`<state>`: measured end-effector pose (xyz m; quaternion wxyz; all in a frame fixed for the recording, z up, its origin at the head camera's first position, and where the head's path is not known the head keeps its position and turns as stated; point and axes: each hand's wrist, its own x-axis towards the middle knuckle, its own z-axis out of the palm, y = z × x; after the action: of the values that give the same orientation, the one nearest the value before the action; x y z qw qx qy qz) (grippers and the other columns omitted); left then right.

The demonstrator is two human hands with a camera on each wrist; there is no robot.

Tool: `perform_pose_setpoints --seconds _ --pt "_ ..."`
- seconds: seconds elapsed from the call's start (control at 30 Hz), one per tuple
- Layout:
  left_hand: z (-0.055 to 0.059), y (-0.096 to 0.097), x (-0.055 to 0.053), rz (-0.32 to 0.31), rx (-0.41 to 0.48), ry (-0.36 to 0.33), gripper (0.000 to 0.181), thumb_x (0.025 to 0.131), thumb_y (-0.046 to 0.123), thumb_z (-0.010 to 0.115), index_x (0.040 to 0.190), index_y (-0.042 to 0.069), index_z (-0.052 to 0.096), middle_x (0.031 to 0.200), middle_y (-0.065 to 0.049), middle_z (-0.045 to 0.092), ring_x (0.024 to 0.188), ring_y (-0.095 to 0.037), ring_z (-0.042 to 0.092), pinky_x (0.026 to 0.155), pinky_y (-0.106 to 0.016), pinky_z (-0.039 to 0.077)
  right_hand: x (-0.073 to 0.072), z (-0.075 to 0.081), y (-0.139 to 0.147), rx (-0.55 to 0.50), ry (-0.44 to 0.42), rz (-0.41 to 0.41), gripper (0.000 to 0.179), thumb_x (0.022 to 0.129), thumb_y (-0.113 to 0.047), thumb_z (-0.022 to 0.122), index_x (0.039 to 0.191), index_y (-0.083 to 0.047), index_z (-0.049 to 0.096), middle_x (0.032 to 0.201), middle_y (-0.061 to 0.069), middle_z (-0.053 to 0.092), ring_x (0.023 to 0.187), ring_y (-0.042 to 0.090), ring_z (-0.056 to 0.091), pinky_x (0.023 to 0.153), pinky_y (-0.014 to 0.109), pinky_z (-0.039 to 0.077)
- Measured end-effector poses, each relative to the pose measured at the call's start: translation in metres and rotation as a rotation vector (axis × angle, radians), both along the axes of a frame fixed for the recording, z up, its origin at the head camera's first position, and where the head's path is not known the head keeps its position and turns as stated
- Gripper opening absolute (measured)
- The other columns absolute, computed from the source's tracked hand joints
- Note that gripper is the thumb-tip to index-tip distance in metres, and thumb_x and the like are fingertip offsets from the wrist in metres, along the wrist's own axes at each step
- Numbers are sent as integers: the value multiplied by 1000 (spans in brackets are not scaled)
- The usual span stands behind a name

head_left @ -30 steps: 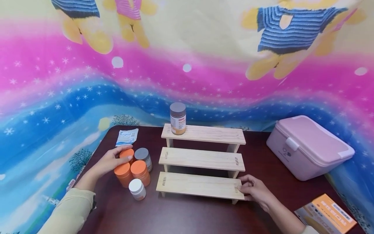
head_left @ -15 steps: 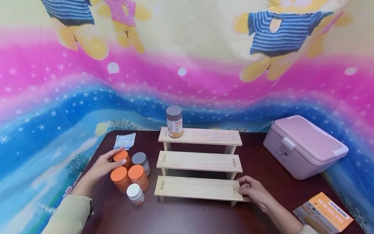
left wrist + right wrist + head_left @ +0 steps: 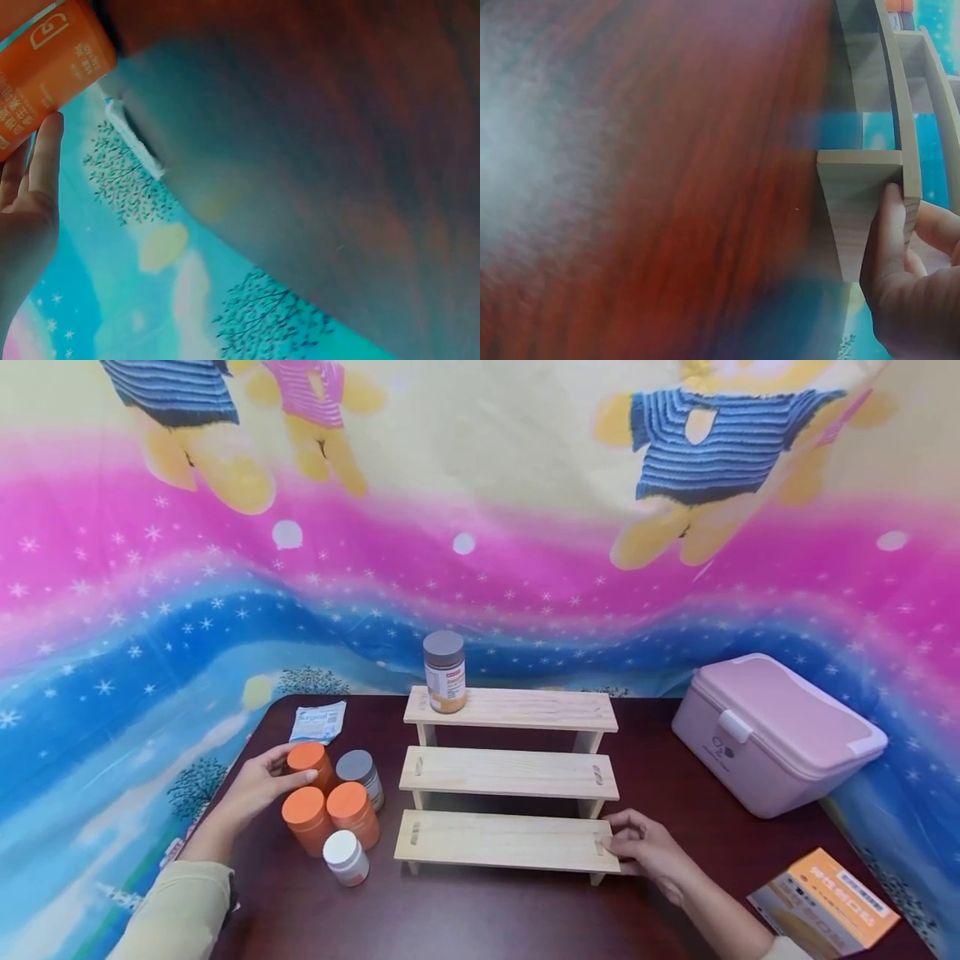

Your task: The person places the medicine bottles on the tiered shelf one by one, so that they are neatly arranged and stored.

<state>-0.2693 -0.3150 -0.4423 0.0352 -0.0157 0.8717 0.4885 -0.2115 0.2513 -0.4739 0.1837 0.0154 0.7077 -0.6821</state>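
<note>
In the head view, my left hand (image 3: 251, 785) grips an orange bottle (image 3: 311, 762) at the back of a small cluster, thumb across its near side. The left wrist view shows fingers (image 3: 46, 154) against that orange bottle (image 3: 56, 71), which has pale print. Around it stand two more orange bottles (image 3: 306, 818) (image 3: 354, 814), a grey-capped bottle (image 3: 360, 774) and a white bottle (image 3: 347, 857). My right hand (image 3: 652, 852) pinches the right end of the lowest tier of a wooden step rack (image 3: 502, 841); in the right wrist view, one finger lies under the board (image 3: 909, 150).
A grey-capped bottle (image 3: 446, 672) stands on the top tier's left end. A white-and-blue sachet (image 3: 317, 723) lies behind the cluster. At the right are a pink lidded box (image 3: 776, 735) and an orange carton (image 3: 825, 906). A printed cloth (image 3: 480, 593) hangs behind the dark table (image 3: 450, 918).
The head view has shifted slightly. My left fingers have closed around the back orange bottle, which sits a little farther from the grey-capped one. My right hand keeps its place on the rack.
</note>
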Motion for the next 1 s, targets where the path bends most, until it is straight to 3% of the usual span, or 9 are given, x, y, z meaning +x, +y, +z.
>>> perform_pose_setpoints --seconds 0.2,0.27,0.43,0.53,0.83,1.0 --pt "23 2 4 42 30 51 81 84 46 67 146 9 32 138 -23 44 126 -39 42 99 -58 37 4 -4 -1 -17 -19 -52 34 84 -4 66 114 -1 52 84 3 61 78 16 63 71 34 55" --pt "32 3 4 38 23 75 78 85 45 67 146 10 34 136 -18 48 123 -31 47 99 -49 41 6 -4 -1 -16 -21 -66 33 84 -3 65 114 0 52 84 3 61 77 16 63 70 34 55" --pt "56 2 4 -8 29 173 66 88 35 66 142 8 40 115 12 59 105 2 54 85 -17 45 7 -2 0 -16 -22 -63 33 85 -3 64 115 2 51 85 4 61 77 16 63 70 35 56" --pt "71 4 5 -38 100 213 62 89 26 66 141 4 40 104 24 59 96 7 56 78 -13 47 7 0 -1 -8 -16 -50 37 85 -3 63 117 7 48 84 4 61 77 16 63 70 34 56" --pt "113 36 12 -69 222 225 58 90 24 64 139 3 42 103 18 62 96 1 60 78 -18 52 5 3 -4 11 -24 -66 43 84 -3 65 121 8 47 80 2 60 73 15 62 68 32 56" --pt "129 58 17 -152 330 251 51 92 16 62 137 3 45 106 10 64 97 -4 62 79 -22 53 5 3 -5 13 -23 -66 46 84 -4 65 123 10 44 80 2 60 73 15 63 67 32 56"
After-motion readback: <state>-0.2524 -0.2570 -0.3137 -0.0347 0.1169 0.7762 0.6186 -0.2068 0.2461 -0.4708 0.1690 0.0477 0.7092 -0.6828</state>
